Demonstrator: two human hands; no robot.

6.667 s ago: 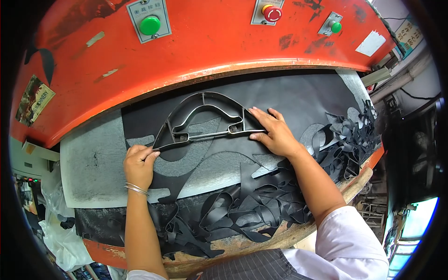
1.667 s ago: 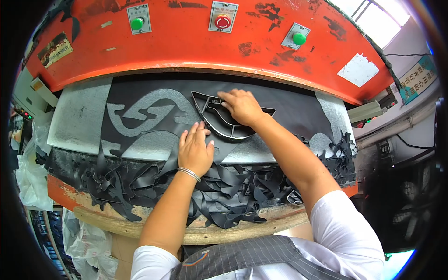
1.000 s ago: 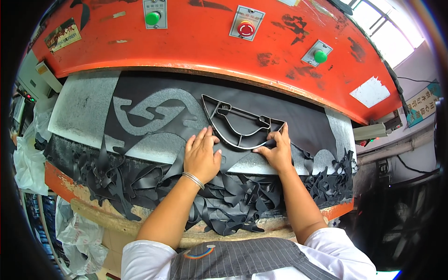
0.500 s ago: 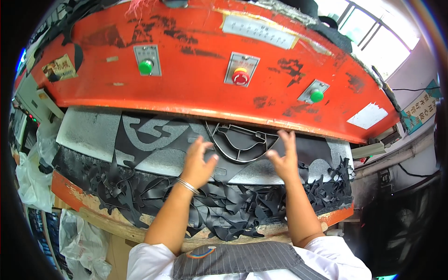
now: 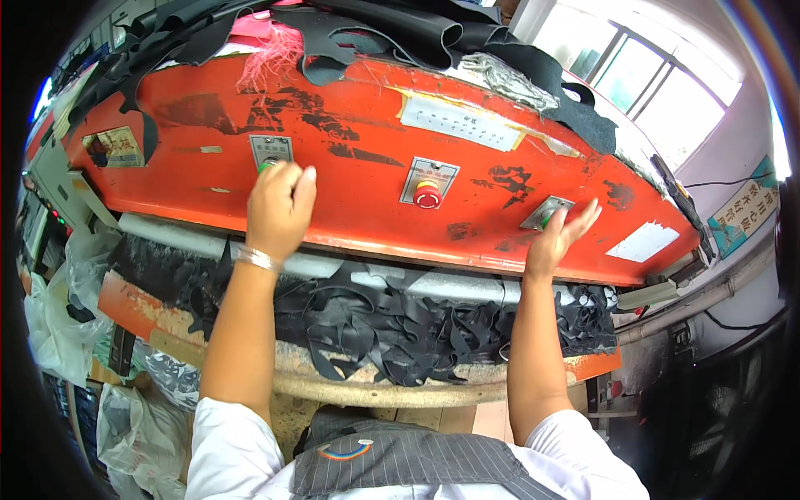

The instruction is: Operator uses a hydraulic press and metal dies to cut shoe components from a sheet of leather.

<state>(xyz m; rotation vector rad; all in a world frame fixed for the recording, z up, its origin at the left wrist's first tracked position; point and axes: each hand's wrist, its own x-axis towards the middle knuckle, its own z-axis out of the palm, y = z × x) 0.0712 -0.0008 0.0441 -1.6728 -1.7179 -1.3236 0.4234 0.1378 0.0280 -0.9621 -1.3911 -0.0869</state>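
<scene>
Green and round, the left push button [image 5: 264,167] sits on a grey metal plate [image 5: 272,147] just past the curled fingers of the left hand [image 5: 279,210], which hides part of it; whether they press it cannot be told. Its twin, the green, round right push button [image 5: 547,217], shows beside the thumb of the right hand [image 5: 557,242], whose fingers spread away from that thumb; contact is unclear there too. Between the hands, a red mushroom-shaped button with a yellow collar [image 5: 427,197] stands out from the scuffed orange-red metal panel [image 5: 358,196]. Above the hands, a white rectangular paper sheet [image 5: 458,122] is fixed to the panel, and black sheet material [image 5: 392,35] lies over its top near bright pink strands [image 5: 275,58]. Below the hands, tangled black strips [image 5: 383,329] lie between a pale grey flat board [image 5: 171,234] and a worn wooden rail [image 5: 400,392].
</scene>
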